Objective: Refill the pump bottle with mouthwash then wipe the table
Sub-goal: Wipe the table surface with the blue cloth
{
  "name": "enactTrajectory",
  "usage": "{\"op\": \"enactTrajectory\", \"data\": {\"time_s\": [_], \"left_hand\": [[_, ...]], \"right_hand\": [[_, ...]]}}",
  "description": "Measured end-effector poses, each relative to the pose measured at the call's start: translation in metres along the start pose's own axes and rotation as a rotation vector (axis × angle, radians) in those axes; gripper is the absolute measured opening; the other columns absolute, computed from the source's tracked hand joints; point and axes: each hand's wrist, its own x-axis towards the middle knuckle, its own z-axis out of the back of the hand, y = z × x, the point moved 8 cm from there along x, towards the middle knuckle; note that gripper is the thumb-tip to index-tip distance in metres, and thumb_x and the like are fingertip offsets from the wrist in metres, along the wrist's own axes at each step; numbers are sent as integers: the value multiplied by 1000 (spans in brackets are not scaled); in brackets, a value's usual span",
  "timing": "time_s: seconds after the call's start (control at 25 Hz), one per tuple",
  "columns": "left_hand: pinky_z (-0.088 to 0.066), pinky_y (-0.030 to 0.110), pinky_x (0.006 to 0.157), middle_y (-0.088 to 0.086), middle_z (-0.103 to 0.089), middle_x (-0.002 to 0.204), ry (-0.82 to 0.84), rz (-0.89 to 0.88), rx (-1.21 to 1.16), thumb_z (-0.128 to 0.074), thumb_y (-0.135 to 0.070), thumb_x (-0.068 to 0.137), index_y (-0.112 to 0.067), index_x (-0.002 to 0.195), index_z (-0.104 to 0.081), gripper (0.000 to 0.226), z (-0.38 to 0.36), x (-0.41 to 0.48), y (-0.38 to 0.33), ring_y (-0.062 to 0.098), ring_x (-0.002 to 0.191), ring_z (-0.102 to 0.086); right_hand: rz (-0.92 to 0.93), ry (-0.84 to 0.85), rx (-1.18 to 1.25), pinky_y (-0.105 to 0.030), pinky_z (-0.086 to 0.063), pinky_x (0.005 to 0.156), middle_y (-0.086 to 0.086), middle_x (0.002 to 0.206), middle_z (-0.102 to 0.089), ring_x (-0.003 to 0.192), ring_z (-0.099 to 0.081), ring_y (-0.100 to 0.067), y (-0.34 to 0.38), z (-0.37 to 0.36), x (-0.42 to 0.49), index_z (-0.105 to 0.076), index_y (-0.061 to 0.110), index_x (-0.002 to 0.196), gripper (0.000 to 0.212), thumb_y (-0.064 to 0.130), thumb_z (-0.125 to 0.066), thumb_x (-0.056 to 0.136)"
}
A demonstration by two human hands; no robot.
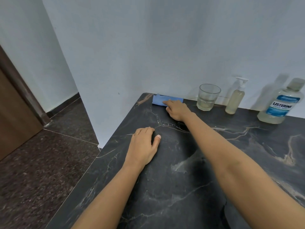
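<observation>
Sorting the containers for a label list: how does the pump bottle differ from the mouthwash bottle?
The pump bottle is slim with a white pump head; the mouthwash bottle is wide with a plain cap. The mouthwash bottle bears a blue Listerine label; the pump bottle has none. Both stand at the back of the dark table and hold pale liquid.

Dark veined stone bench (181, 187), smooth with a low sheen; soft matt blue cloth (158, 100); clear glass tumbler (208, 96); pump bottle (235, 100) and mouthwash bottle (279, 106) of clear glossy plastic, the latter with a shiny label; matt painted wall (148, 47); polished speckled stone floor (41, 162)
</observation>
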Motion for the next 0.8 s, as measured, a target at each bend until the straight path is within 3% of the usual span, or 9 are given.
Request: {"op": "enactTrajectory", "data": {"time_s": [0.12,0.2,0.32,0.4,0.48,0.6,0.8], "left_hand": [[-38,27,95,-3,-62,112,7,0,-9,-45,-41,98,-16,115,-59,33,1,-1,-1,15,114,-49],[-40,27,92,-3,-63,109,9,1,-3,-45,-41,98,-16,112,-60,32,1,0,-2,14,111,-50],[-41,27,89,-4,-63,106,15,15,7,-45,-43,98,-18,111,-61,33,1,1,0,14,107,-50],[-41,27,88,-5,-63,105,17,17,0,-45,-43,97,-18,110,-61,32,1,1,1,13,106,-50],[-42,27,87,-6,-64,104,21,19,-6,-45,-43,97,-19,110,-61,32,1,1,0,13,105,-51],[-43,29,86,-6,-64,102,28,30,-8,-46,-42,97,-19,109,-62,30,3,1,3,13,104,-51],[-47,34,82,-6,-65,94,19,36,-51,-46,-37,98,-18,100,-64,26,8,-3,-3,16,100,-53]], "right_hand": [[21,-147,53,-42,-40,92,-11,120,-60,114,-50,-31,17,17,-8,-53,17,127,35,26,-36,98],[128,-148,74,-37,-41,85,-9,104,-62,105,-52,-30,37,18,-16,-56,15,117,29,28,-43,95],[249,-93,77,-41,-34,102,-7,126,-53,122,-38,-26,57,3,-29,-55,24,128,34,24,-41,98],[253,-6,170,-41,-16,115,-4,150,-36,141,-24,-23,57,-8,-32,-46,28,139,40,22,-32,102],[227,71,175,-42,-4,118,-2,158,-23,147,-14,-21,53,-12,-34,-37,28,145,44,23,-25,103],[114,95,181,-44,-2,118,-3,159,-17,147,-11,-22,42,-14,-41,-30,25,148,47,26,-21,103],[-223,-57,89,-49,-12,116,-7,157,-22,143,-20,-27,-31,-2,-92,-31,17,147,48,23,-19,101]]}}
